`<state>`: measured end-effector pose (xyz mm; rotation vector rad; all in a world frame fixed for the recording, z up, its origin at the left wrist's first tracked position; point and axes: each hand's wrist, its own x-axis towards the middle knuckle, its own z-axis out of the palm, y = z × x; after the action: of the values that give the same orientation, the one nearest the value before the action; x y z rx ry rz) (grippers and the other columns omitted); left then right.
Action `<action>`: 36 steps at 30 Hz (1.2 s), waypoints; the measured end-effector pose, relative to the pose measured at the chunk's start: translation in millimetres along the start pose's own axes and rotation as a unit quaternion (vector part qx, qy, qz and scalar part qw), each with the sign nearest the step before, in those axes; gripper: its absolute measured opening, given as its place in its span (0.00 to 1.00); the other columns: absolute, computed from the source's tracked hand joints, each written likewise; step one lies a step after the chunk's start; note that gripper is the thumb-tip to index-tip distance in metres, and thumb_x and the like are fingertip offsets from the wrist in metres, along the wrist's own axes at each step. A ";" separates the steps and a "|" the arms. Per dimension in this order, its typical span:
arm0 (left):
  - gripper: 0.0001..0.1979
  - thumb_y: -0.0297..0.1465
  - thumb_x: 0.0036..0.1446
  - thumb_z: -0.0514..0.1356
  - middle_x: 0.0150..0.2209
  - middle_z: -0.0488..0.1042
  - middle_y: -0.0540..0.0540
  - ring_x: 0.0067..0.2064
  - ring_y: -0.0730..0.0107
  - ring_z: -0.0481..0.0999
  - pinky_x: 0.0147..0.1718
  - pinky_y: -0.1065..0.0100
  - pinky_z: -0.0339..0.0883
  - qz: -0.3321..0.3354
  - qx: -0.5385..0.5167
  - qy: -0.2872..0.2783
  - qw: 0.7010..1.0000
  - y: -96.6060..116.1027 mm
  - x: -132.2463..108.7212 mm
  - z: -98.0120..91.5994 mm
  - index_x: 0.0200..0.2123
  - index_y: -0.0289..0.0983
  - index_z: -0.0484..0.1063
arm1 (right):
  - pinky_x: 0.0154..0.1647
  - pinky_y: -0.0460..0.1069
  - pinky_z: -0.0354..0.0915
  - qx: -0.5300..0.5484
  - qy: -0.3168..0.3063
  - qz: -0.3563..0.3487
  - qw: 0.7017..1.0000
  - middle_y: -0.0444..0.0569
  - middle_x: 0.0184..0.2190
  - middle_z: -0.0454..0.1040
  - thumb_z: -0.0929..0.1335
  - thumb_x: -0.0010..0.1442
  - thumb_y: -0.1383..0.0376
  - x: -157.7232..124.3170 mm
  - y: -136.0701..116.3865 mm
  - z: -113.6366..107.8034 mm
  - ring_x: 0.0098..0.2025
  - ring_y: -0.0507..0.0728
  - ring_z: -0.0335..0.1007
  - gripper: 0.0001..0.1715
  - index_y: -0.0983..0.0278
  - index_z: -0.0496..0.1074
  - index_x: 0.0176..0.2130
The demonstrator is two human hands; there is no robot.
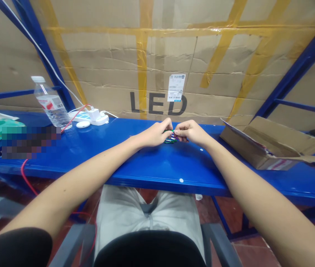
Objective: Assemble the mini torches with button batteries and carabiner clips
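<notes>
Small shiny pieces in green, blue and purple lie together on the blue tabletop, partly covered by my fingers. They look slim and metallic, but their exact kind is too small to make out. My left hand comes in from the left, thumb and index finger closed at the pieces. From the other side, my right hand pinches at the same spot with its fingertips almost meeting the left ones. Between the fingertips a bit of green and purple shows; the rest is hidden.
An open cardboard box stands at the right. To the left are a water bottle, a white power strip with cables, a round white case and a green tissue pack. Behind the blue table rises a large taped carton.
</notes>
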<state>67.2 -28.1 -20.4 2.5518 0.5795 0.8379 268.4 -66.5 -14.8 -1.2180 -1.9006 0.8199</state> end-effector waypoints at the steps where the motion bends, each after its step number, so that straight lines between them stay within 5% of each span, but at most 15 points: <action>1: 0.01 0.29 0.63 0.54 0.35 0.76 0.47 0.37 0.65 0.74 0.35 0.65 0.62 -0.008 -0.014 -0.007 1.000 0.5 -0.5 0.5 0.39 0.39 0.63 | 0.22 0.48 0.53 -0.027 0.004 -0.012 1.000 0.45 0.16 0.68 0.69 0.53 0.60 -0.4 -1.2 -0.6 0.18 0.50 0.57 0.15 0.64 0.69 0.20; 9: 0.03 0.28 0.58 0.58 0.33 0.74 0.49 0.36 0.67 0.74 0.35 0.67 0.65 0.005 -0.045 0.024 0.999 -4.5 0.6 5.7 0.34 0.38 0.65 | 0.27 0.48 0.52 -0.183 0.008 -0.088 0.979 0.43 0.16 0.66 0.66 0.53 0.61 -3.6 -8.1 -3.3 0.22 0.50 0.58 0.15 0.66 0.67 0.18; 18: 0.02 0.25 0.57 0.58 0.31 0.75 0.52 0.33 0.72 0.74 0.34 0.69 0.62 0.055 0.012 0.052 0.997 0.2 -1.8 6.6 0.33 0.38 0.68 | 0.19 0.46 0.49 0.004 -0.018 0.038 0.999 0.44 0.13 0.65 0.69 0.48 0.64 -2.3 -5.3 -3.1 0.15 0.48 0.54 0.10 0.66 0.68 0.20; 25: 0.03 0.25 0.60 0.56 0.33 0.75 0.49 0.34 0.70 0.73 0.34 0.69 0.61 0.083 0.090 0.060 0.991 8.0 -1.8 6.0 0.34 0.38 0.67 | 0.14 0.44 0.38 0.223 -0.027 0.140 0.964 0.42 0.10 0.58 0.69 0.43 0.68 -2.8 -9.1 -0.4 0.12 0.45 0.42 0.06 0.68 0.69 0.19; 31: 0.04 0.28 0.65 0.52 0.36 0.76 0.46 0.37 0.66 0.76 0.35 0.66 0.64 0.043 0.055 0.065 0.995 8.7 -0.9 8.1 0.42 0.38 0.65 | 0.14 0.44 0.40 0.175 0.003 0.113 0.978 0.43 0.11 0.60 0.69 0.42 0.71 -3.0 -12.1 -2.0 0.12 0.46 0.48 0.05 0.68 0.68 0.19; 36: 0.04 0.25 0.60 0.58 0.36 0.78 0.48 0.38 0.66 0.77 0.38 0.66 0.66 0.029 0.023 0.067 0.997 5.3 0.9 7.1 0.39 0.38 0.67 | 0.14 0.45 0.42 0.116 0.014 0.097 0.988 0.44 0.11 0.61 0.69 0.42 0.70 -2.2 -9.4 0.1 0.13 0.47 0.50 0.08 0.67 0.67 0.16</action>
<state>73.7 -33.8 -22.7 2.5786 0.5724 1.0345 264.5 -71.9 -7.8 -1.2744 -1.6295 1.0890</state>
